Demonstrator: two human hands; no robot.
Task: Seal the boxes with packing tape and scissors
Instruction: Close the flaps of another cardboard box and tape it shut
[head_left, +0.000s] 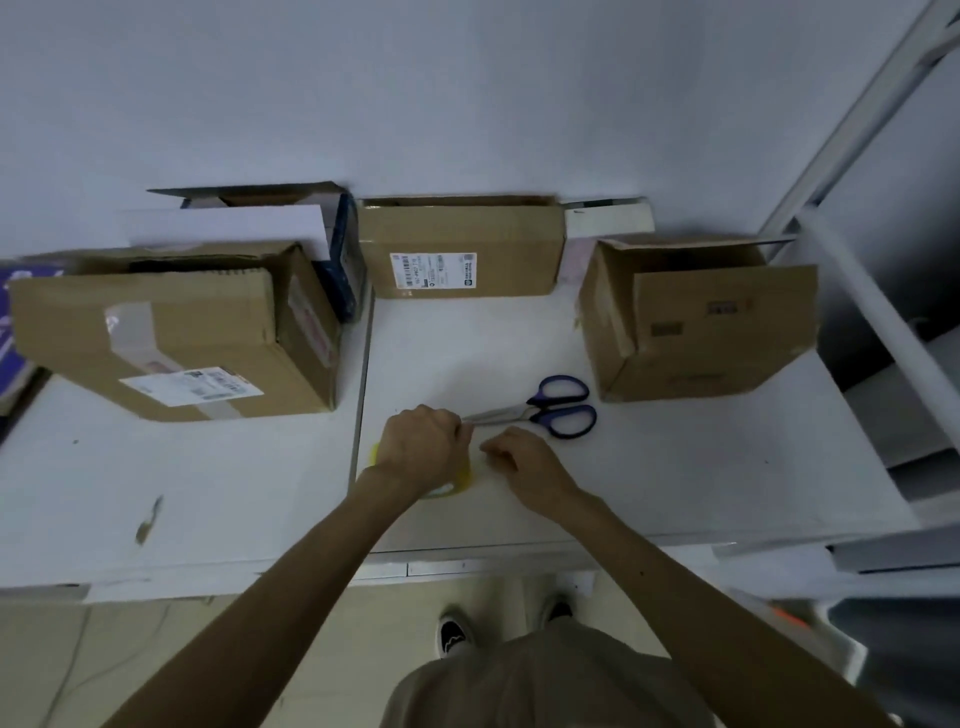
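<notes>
On white table (675, 467), three boxes along far side: large brown cardboard box with taped seam (171, 338) at left; brown cardboard box with raised flaps (717, 322) at right; flat brown labelled carton (462, 244) at back centre. Purple-handled scissors (545, 410) lie just beyond hands. Left hand (421, 447) curled down over yellow roll of packing tape (460, 483), gripping it; roll mostly hidden beneath. Right hand (519, 462) just beside roll, fingers bent toward its edge; whether it holds tape end, cannot tell.
</notes>
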